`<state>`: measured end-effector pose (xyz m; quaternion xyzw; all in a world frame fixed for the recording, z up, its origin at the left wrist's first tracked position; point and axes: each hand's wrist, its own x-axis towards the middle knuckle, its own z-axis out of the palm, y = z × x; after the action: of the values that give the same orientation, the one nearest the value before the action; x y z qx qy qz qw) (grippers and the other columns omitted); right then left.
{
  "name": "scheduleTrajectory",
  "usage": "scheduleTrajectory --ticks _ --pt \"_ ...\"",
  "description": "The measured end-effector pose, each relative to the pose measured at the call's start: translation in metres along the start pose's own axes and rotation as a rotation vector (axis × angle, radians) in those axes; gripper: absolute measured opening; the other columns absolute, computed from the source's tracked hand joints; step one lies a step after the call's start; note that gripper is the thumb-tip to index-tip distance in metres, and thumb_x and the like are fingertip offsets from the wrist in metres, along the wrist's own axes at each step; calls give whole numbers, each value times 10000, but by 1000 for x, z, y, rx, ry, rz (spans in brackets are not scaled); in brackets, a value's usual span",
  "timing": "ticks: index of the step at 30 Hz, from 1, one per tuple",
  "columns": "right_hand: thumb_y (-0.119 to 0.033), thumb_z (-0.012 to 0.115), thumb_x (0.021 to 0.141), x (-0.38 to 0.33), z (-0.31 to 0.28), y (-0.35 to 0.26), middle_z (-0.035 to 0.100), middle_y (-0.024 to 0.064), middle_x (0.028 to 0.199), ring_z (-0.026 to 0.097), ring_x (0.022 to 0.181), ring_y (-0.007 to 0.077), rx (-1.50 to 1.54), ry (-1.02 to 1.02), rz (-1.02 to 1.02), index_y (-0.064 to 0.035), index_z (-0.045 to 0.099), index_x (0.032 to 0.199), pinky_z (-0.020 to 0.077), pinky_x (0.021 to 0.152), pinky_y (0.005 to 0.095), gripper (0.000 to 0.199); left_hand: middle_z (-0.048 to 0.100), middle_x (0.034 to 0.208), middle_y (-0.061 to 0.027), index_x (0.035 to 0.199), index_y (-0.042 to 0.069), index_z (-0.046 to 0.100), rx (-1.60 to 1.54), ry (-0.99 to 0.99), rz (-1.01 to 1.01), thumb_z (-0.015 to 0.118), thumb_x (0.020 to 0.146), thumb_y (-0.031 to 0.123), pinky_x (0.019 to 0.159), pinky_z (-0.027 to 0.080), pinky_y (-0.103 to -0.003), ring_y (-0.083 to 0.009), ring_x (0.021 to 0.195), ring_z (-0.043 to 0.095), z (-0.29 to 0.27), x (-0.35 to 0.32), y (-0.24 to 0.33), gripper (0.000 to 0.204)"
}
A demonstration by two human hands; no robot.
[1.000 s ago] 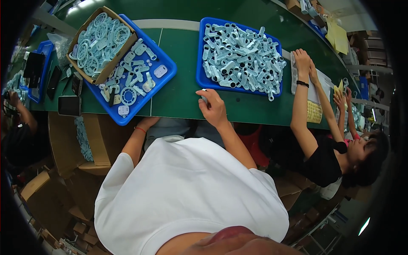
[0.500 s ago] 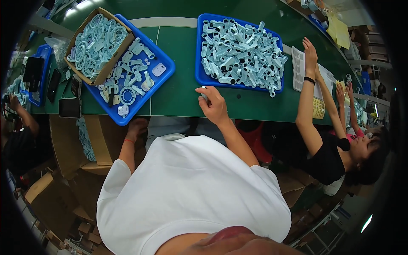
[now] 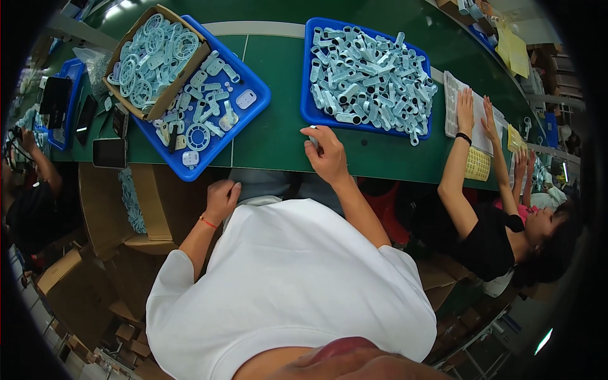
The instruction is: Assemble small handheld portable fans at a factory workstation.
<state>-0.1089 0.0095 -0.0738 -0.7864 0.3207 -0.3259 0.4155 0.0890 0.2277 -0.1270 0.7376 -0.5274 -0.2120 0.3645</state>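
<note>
My right hand [image 3: 327, 155] rests over the green table in front of the right blue tray [image 3: 305, 95]. Its fingers are curled around a small pale part [image 3: 313, 135], mostly hidden by them. Down at the table's near edge, beside my lap, my left hand [image 3: 221, 199] is closed; whatever it may hold is hidden. Many light-blue oblong plastic pieces with dark ends [image 3: 367, 79] are heaped in the right tray. The left blue tray [image 3: 256, 95] carries loose light-blue and white parts, including a spoked ring [image 3: 197, 136].
A cardboard box [image 3: 180, 83] of light-blue rings and parts sits on the left tray. Below the table edge stands an open carton [image 3: 152, 202] with pale strips inside. A phone-like black device [image 3: 109, 152] lies at the left. On the right, a co-worker's hands [image 3: 465, 114] hover over a white sheet.
My left hand has come up and right from beside the carton to my lap at the table edge. My right hand stays curled near the right tray. The co-worker's hands have spread apart.
</note>
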Motion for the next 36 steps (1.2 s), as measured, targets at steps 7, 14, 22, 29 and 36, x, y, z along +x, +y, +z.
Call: scheduleTrajectory --ticks 7,14,22,29,36 --pt "-25 612 789 -1 1 1 584 61 941 486 527 124 17 1 4 -81 619 1025 404 484 247 242 561 657 -86 764 30 559 -210 184 454 587 780 -42 458 383 -298 -224 509 512 4 80 86 78" --pt "-31 613 792 0 -1 -4 581 58 937 483 532 122 11 0 -3 -83 618 1030 403 485 245 243 601 690 -92 850 6 607 -255 174 353 607 828 22 494 424 -264 -187 566 570 43 149 93 27" --pt "-4 612 776 1 -1 -1 583 60 935 494 541 134 30 12 8 -86 621 1033 413 492 248 271 623 735 -107 895 4 620 -224 50 161 599 851 67 538 458 -265 -170 582 593 47 156 89 79" --pt "-12 624 781 0 4 8 629 75 935 539 553 134 -222 19 -311 -99 596 1151 440 506 253 381 618 751 -112 917 12 623 -182 65 223 621 815 49 551 465 -267 -184 587 590 52 158 90 108" --pt "-80 620 827 -6 0 2 675 73 878 567 601 92 120 -25 127 -69 498 1268 447 532 225 458 616 757 -107 897 25 620 -161 67 250 615 806 44 550 462 -285 -213 590 587 49 159 93 93"
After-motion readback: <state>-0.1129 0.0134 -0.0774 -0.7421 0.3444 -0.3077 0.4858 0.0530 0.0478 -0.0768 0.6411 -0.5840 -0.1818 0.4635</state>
